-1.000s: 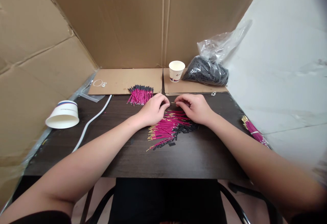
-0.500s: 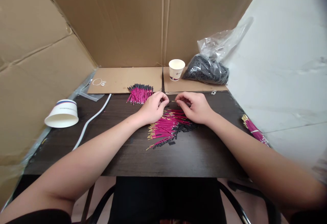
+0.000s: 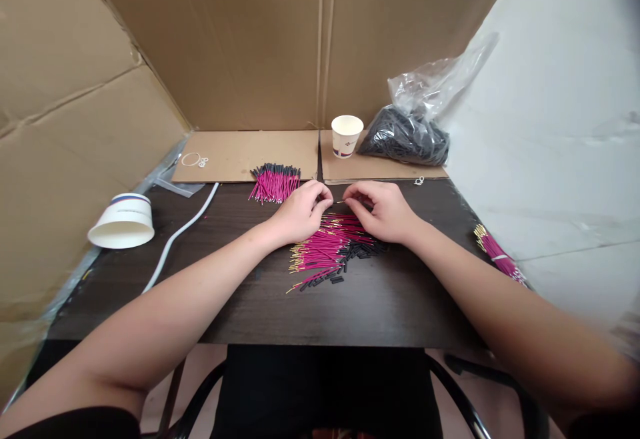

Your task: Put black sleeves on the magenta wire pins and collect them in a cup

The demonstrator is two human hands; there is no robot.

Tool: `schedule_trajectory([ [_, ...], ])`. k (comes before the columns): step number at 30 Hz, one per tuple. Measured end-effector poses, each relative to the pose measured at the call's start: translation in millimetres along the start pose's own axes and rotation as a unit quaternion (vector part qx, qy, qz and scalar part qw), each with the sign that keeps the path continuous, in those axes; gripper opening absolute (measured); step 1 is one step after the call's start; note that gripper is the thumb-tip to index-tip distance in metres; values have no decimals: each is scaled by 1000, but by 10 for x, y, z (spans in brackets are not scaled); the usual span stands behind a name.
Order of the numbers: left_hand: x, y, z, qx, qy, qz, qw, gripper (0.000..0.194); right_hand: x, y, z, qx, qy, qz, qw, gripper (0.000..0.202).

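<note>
The counter's near edge (image 3: 320, 344) is running straight across, and a bare stretch of counter (image 3: 310, 315) is lying open behind it. Short black sleeves (image 3: 337, 280) are scattering over the wood, more of them heaping right of the loose wires (image 3: 317, 252), which are fanning out, pink with gold tips pointing left, just nearer than the left hand (image 3: 303, 213) and right hand (image 3: 383, 212). The right fingers (image 3: 357, 189) are pinching a thin pin (image 3: 340, 201), which is spanning the small gap between both hands. The left fingers (image 3: 320, 189) are curling together at its other end; I cannot tell whether they are gripping it. Farther left, a bunch (image 3: 276, 183) of black-capped pink wires is resting against the flat cardboard (image 3: 215, 145). Behind, a cup (image 3: 347, 137) and a bag (image 3: 410, 137) of black pieces are limiting the far room.
</note>
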State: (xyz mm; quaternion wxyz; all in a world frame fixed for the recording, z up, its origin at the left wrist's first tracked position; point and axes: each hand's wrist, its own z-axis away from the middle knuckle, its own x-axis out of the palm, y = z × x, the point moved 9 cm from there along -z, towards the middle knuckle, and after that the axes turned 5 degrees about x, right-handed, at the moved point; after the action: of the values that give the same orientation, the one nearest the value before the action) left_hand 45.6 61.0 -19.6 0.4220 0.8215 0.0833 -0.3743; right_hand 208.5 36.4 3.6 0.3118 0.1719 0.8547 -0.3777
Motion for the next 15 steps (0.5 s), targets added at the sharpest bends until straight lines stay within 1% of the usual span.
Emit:
schedule_trajectory([
  [6, 8, -18, 1, -6, 3, 3, 1000, 12, 15, -24, 3, -9, -9, -3, 1000, 11],
  [15, 16, -52, 6, -17, 0, -1, 1000, 11, 68, -25, 17, -7, -26, -33, 999, 17],
])
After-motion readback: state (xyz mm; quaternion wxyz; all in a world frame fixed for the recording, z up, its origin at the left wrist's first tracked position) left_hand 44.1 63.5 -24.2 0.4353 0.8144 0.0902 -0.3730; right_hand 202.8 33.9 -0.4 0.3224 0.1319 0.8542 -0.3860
